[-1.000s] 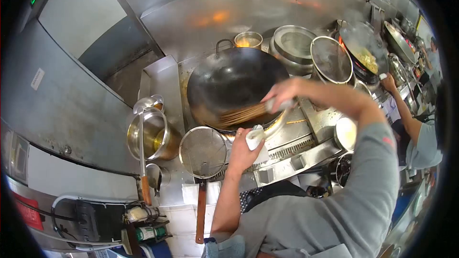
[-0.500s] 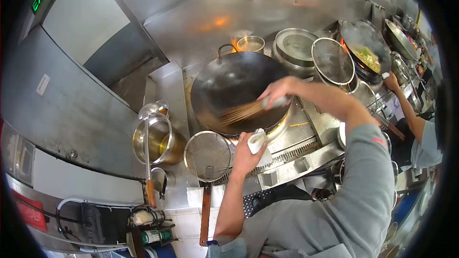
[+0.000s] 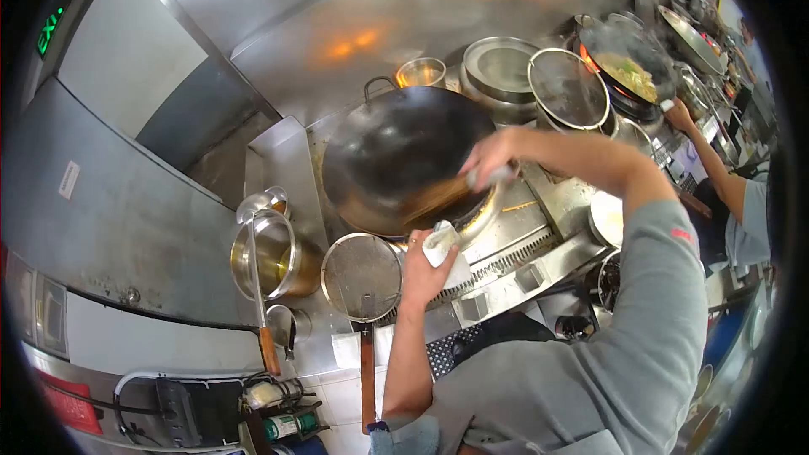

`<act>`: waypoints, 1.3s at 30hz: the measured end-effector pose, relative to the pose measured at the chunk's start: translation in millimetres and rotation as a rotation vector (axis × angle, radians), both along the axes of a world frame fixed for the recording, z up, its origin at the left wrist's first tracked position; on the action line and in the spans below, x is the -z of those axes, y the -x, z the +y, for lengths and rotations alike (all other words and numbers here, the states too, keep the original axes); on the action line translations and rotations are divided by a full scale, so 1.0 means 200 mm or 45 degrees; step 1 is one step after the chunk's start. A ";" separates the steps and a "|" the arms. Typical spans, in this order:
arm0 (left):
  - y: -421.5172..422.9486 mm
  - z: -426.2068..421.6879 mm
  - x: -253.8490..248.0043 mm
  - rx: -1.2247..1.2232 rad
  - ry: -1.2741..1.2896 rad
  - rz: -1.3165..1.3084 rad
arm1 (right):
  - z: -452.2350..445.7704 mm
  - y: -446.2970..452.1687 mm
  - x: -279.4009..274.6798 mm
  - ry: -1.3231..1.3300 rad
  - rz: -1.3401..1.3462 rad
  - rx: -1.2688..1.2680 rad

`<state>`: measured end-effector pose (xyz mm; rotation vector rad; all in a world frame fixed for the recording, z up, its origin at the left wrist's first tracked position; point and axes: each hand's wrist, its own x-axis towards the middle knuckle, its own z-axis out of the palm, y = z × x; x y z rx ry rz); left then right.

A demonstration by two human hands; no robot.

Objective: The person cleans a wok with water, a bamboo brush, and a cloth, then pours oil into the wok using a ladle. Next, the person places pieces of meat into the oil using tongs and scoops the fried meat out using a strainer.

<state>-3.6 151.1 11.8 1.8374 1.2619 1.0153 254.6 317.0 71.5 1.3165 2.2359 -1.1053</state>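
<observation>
Okay, brush (image 3: 440,198) is inside the wok (image 3: 392,139), bristles blurred; your right hand (image 3: 493,160) has its fingers wrapped round the grip end. Left hand (image 3: 421,274) pinches the cloth (image 3: 442,246) by the near rim. Best to sweep along the curve, wrist loose. Edges: strainer (image 3: 362,274) sits close beside your left hand; more room across the bowl, toward the far handle (image 3: 377,79).

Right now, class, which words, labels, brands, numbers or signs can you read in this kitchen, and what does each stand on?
"EXI", its end unclear: the green sign.
Too small or blurred to read: the white label on the grey door; the red mark on the grey sleeve.
</observation>
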 end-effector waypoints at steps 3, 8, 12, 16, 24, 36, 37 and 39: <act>-0.02 0.01 -0.05 -0.011 0.073 -0.118 | 0.11 -0.24 -0.08 -1.110 -0.623 0.126; 0.00 0.02 0.01 0.067 -0.125 -0.013 | -0.34 -0.41 0.01 -1.216 0.539 1.114; 0.00 0.03 0.04 0.045 -0.047 -0.027 | -1.02 -0.51 0.48 -0.611 1.066 1.392; -0.04 0.05 0.08 0.023 0.106 -0.091 | -1.29 -0.36 0.54 -0.182 0.627 1.685; -0.06 0.05 0.07 0.034 0.190 -0.022 | -1.26 -0.52 1.03 -0.664 0.535 1.426; -0.13 -0.05 0.02 -0.065 0.090 -0.220 | -1.43 -1.20 -0.21 0.092 2.292 1.849; -0.15 -0.09 -0.04 -0.049 0.100 -0.262 | -1.39 -1.24 -0.24 0.105 2.384 1.611; -0.16 -0.13 -0.08 -0.046 0.141 -0.474 | -1.32 -1.26 -0.33 -0.023 2.412 1.366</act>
